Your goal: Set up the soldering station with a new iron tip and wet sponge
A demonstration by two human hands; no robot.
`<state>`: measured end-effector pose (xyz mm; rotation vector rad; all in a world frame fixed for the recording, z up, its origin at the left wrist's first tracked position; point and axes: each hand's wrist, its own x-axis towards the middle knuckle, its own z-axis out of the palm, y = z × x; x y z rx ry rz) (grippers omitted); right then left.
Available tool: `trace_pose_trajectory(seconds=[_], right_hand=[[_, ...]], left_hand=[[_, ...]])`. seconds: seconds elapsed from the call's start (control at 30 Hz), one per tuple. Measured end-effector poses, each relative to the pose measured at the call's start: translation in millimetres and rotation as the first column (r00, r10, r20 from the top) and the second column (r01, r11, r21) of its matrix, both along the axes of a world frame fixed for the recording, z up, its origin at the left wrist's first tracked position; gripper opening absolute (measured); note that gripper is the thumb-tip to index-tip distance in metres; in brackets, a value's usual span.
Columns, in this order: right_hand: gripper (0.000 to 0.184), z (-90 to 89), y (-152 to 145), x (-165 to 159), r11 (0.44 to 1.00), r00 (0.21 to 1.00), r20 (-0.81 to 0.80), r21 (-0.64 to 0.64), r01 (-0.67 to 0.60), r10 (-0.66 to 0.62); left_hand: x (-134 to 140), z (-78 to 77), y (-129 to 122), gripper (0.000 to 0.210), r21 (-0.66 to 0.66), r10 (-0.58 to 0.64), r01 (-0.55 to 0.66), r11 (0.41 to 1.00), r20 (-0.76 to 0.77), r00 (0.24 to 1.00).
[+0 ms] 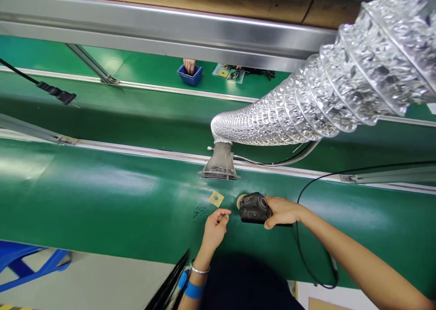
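Observation:
My left hand [215, 230] is over the green bench top, thumb and fingertips drawn together in a pinch; whatever is between them is too small to make out. Just beyond its fingertips lies a flat yellow square pad [216, 198] with a round hole in its middle. A dark wet-looking patch [200, 213] marks the bench to the left. My right hand [282, 211] grips the right side of a black, block-shaped stand [254, 208] with a round opening; some of its fingers are hidden behind it. A round yellowish piece [240, 202] shows at the stand's left end.
A grey fume hood [220, 162] on a silver flexible duct [282, 114] hangs beyond my hands. A black cable [299, 237] loops at the right. Across the bench, a co-worker's hand [189, 65] reaches into a blue bin [190, 77] beside a plastic bag [229, 73]. A black plug [56, 93] hangs left.

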<state>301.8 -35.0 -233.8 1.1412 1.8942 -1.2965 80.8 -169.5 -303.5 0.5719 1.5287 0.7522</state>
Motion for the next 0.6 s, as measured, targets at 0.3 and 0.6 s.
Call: trace_pose_trajectory(seconds=[0.3,0.6], right_hand=[[0.056,7.3,-32.3,4.6,0.943,0.992,0.048,0.309,-0.128,0.119],[0.067,-15.3,-50.9,7.6,0.830,0.996,-0.056,0.556,-0.028,0.072]], left_hand=[[14.7,-3.6,1.2,0.031,-0.001,-0.035,0.035,0.999,0.052,0.998],[22.2,4.6,3.5,0.025,-0.016,0.004,-0.002,1.000,0.136,0.991]])
